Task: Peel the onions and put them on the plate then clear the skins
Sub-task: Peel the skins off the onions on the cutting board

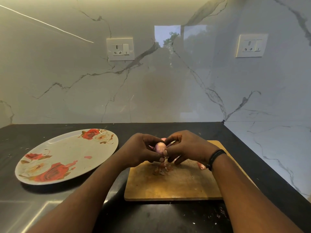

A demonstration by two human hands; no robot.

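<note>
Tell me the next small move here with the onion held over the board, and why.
Probably finish stripping the last skin, then set the onion on the plate. Both the left hand and the right hand pinch it above the cutting board; it looks mostly bare and pink, loose skins lie below, and the plate holds no onion.

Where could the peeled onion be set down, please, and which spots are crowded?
The plate is nearly bare: only a small pink scrap sits right of centre, so its middle is open. The near half of the cutting board is also bare. It is crowded at the board's far part, where the skins lie beneath the left hand and right hand holding the onion.
</note>
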